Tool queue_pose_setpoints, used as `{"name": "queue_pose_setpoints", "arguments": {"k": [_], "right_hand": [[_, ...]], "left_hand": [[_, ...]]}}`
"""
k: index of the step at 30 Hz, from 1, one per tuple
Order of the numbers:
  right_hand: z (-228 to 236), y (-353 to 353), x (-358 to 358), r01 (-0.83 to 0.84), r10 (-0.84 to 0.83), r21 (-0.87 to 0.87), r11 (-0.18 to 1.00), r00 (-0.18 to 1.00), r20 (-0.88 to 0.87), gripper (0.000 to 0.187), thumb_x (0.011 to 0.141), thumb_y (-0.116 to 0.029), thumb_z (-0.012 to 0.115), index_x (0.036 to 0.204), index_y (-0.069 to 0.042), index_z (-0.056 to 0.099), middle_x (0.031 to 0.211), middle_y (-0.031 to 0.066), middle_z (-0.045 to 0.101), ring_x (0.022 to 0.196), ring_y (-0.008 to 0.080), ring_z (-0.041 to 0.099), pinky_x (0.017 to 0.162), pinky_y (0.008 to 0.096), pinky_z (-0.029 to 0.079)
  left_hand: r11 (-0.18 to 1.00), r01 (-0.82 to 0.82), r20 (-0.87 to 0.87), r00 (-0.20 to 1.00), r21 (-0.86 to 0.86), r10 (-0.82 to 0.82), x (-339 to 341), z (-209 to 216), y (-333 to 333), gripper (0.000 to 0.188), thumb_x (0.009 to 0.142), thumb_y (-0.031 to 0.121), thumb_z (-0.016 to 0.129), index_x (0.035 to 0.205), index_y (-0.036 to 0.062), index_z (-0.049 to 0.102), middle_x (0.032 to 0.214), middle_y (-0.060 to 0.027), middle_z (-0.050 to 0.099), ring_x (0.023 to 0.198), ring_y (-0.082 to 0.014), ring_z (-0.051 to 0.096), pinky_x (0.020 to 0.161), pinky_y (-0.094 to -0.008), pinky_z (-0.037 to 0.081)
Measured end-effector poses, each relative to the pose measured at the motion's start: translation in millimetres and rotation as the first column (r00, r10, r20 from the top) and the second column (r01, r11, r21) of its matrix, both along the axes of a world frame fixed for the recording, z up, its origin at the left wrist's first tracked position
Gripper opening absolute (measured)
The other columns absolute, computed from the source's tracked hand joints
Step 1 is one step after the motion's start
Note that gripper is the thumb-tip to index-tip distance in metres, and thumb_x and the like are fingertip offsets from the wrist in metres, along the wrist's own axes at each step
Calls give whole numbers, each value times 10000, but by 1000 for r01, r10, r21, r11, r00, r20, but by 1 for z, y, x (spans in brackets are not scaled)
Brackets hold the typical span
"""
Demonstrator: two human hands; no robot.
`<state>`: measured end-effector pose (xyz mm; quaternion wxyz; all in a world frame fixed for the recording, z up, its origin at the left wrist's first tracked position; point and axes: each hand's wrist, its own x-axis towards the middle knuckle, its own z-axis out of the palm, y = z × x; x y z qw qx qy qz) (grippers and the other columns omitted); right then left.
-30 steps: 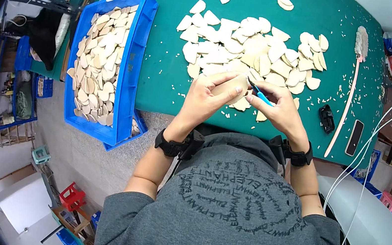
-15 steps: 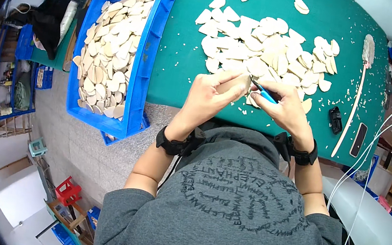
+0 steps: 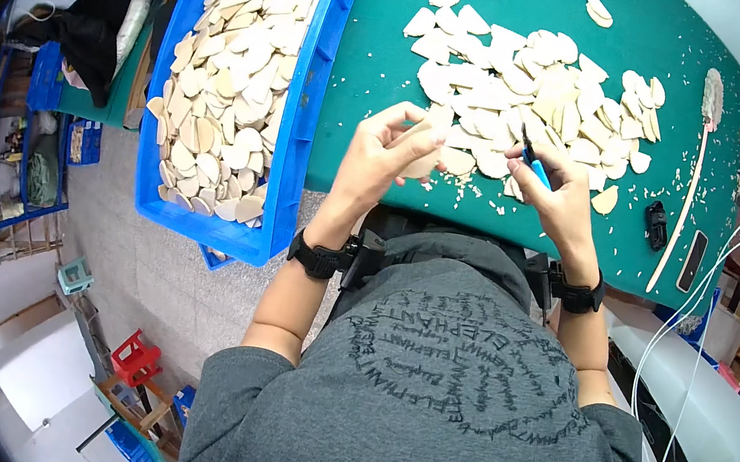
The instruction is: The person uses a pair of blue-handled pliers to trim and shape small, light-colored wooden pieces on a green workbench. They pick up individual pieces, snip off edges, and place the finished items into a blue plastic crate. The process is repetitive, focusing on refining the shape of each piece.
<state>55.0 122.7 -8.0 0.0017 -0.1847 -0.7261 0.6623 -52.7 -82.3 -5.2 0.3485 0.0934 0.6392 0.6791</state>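
Since a moment ago: both my hands have stayed over the near edge of the green table (image 3: 384, 63), working the same pale piece; the view has slid, so the blue tray now sits nearer the middle.
Green table: covers the upper part of the view, with pale shavings strewn under my hands.
Blue tray (image 3: 301, 127): at my left on the table's edge, filled nearly to the rim with flat, pale, petal-shaped pieces (image 3: 220, 87) lying overlapped.
Loose heap (image 3: 542, 85): more of the same pale pieces spread on the table just beyond my hands, a few strays apart at the far side.
Long pale stick (image 3: 687, 181): lies on the table at my right, with a small black object (image 3: 656, 224) just beside it.
Left hand (image 3: 381, 152): fingers curled around one pale piece (image 3: 427, 149), pinching it upright at the table edge.
Right hand (image 3: 564, 197): closed on a small blue-handled tool (image 3: 538, 168), its tip pointing toward the piece in my left hand; whether it touches I cannot tell.
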Motion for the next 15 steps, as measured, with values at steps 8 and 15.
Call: {"name": "queue_pose_setpoints", "arguments": {"k": [8,15], "right_hand": [[-32,14,26,140,-141,45,989,990,5,148,830,-111,666,934,-6,672,748,-26,590,650,28,503,567,174,378],[-40,34,41,148,-152,54,988,985,84,141,823,-99,665,918,6,673,736,-34,582,659,33,494,580,177,378]], "left_hand": [[594,-749,-674,603,-294,427,-61,-42,-128,329,894,223,560,615,49,584,490,14,485,422,-107,448,436,-268,365],[389,-823,-910,368,-415,-191,-84,-66,-93,313,822,354,641,1017,110,666,1027,-145,597,970,-322,537,855,-430,412]]}}
